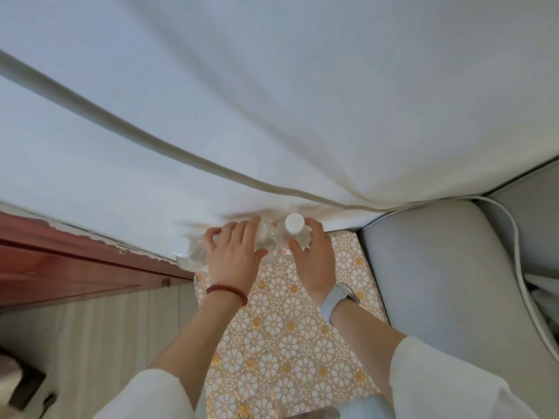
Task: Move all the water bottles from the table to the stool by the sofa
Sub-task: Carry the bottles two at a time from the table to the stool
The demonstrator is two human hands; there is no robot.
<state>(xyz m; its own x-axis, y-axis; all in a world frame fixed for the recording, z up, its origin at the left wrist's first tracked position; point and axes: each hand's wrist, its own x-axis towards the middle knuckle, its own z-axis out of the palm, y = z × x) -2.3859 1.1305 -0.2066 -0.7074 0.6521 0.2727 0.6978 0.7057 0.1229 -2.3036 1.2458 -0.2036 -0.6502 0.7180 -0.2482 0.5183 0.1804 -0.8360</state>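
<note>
White sleeves at the bottom edge, bare forearms reaching over the floral-patterned stool (290, 343). Left hand (234, 255), red bead bracelet (227, 293) at wrist, fingers curled round the middle water bottle (266, 237). Right hand (311, 257), grey wristband (338, 299), closed round the right water bottle (295, 232). Third bottle (189, 254) standing free at far left corner, beside white curtain (272, 116). Grey sofa (438, 282) just right of stool.
</note>
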